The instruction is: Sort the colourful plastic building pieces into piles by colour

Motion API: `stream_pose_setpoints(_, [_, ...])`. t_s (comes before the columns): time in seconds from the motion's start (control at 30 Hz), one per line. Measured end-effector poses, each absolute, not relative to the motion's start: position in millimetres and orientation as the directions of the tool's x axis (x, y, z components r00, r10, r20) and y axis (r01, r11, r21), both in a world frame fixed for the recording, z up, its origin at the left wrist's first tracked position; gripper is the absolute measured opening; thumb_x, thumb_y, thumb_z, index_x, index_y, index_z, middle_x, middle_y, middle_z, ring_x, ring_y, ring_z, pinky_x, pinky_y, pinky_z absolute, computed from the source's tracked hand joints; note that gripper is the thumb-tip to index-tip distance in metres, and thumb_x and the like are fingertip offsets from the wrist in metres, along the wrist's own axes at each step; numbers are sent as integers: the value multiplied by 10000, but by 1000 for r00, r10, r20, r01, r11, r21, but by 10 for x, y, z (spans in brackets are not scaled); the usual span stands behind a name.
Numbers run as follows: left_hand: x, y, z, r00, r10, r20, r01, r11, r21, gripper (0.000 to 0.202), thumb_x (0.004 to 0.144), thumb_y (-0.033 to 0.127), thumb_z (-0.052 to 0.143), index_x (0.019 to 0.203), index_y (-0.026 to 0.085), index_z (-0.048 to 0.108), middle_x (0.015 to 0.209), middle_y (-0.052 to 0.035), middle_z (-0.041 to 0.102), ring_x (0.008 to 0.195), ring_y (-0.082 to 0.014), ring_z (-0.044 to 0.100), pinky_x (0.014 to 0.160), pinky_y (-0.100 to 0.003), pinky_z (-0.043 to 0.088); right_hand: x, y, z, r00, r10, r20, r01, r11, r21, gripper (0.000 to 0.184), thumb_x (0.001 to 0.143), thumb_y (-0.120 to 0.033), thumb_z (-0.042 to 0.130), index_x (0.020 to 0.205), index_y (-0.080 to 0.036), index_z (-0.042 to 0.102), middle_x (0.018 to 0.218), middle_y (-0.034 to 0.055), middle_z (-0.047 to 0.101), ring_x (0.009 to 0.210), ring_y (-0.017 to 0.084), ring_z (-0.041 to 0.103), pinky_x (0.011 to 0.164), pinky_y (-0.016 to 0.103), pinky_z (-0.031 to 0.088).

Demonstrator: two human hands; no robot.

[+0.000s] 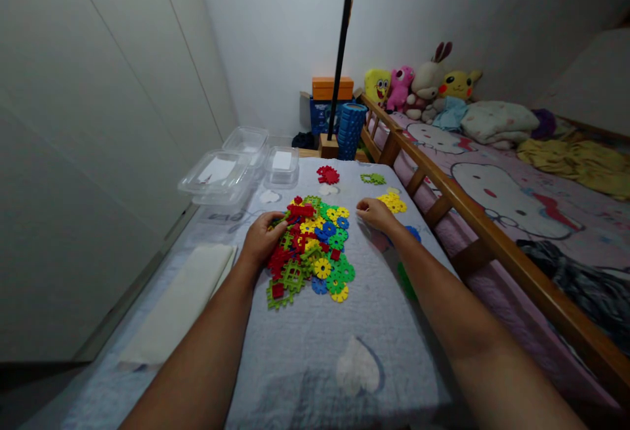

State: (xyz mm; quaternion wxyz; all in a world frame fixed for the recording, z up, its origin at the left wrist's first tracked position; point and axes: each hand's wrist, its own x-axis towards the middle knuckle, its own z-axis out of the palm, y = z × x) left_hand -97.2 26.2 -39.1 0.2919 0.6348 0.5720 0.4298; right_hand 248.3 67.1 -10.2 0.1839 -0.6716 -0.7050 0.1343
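Note:
A mixed heap of plastic building pieces (pixel 308 246) lies mid-table: red and lime-green toothed ones, plus yellow, blue and green notched discs. My left hand (pixel 262 238) is at the heap's left edge, its fingers curled against red and lime pieces; what they grip is hard to make out. To the right of the heap, my right hand (pixel 375 213) has its fingertips pinched together, and anything between them is hidden. Just beyond it sits a group of yellow discs (pixel 392 203). Blue pieces (pixel 413 233) and a green patch (pixel 406 280) show partly behind my right forearm.
Red pieces (pixel 328 174) and lime pieces (pixel 373 178) lie in separate groups at the back. Clear plastic boxes (pixel 216 177) stand back left, near a folded cream cloth (pixel 182 305). A wooden bed rail (pixel 443 187) runs along the right; a black pole (pixel 340 56) rises behind.

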Motion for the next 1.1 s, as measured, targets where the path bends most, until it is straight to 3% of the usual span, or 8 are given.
stream_pose_setpoints(0.17, [-971,260,-392,-22,978,208,477,-173,862,466,742,535,607,1024,184,726,1137,-109,731,1061,-295,660,1048,-461,483,2144,701,-203,-99,990,103,906,132,-403,332,872,-181,620,1180,-135,736,1110,111,712,1006,193,632,904,263,457])
stream_pose_setpoints(0.33, [-977,264,-395,-13,978,209,471,-179,864,464,754,535,603,1032,182,721,1132,-107,730,1059,-287,663,1050,-451,484,2062,782,-294,-30,995,90,922,63,-383,210,816,-193,658,1005,-165,745,1027,72,660,946,184,590,849,260,442])
stream_pose_setpoints(0.5, [-972,262,-387,-19,976,218,492,-180,851,453,756,528,600,1028,187,724,1143,-105,734,1085,-289,659,1058,-443,480,2153,853,-301,31,995,91,836,24,-549,101,746,-167,665,844,-179,686,832,10,651,807,157,569,742,250,426])
stream_pose_setpoints(0.63, [-969,257,-381,-19,975,220,498,-182,848,429,762,518,599,1023,203,728,1141,-90,744,1082,-283,663,1049,-433,488,2404,946,-257,185,977,106,740,-67,-669,35,746,-160,628,750,-191,644,745,-5,646,738,154,581,696,258,424])
stream_pose_setpoints(0.8, [-973,265,-394,-9,973,230,501,-195,843,420,761,522,608,1013,208,727,1127,-89,743,1080,-283,663,1047,-430,489,2845,1078,-171,470,868,164,665,-225,-712,102,751,-123,616,788,-217,615,765,18,653,731,179,592,688,289,449])
stream_pose_setpoints(1.1, [-984,266,-406,-1,975,222,490,-193,850,424,780,518,604,1038,202,718,1157,-99,735,1097,-282,659,1075,-442,473,3056,1183,-236,600,790,125,632,-373,-679,96,697,-108,608,722,-200,619,734,31,663,713,188,604,655,294,470])
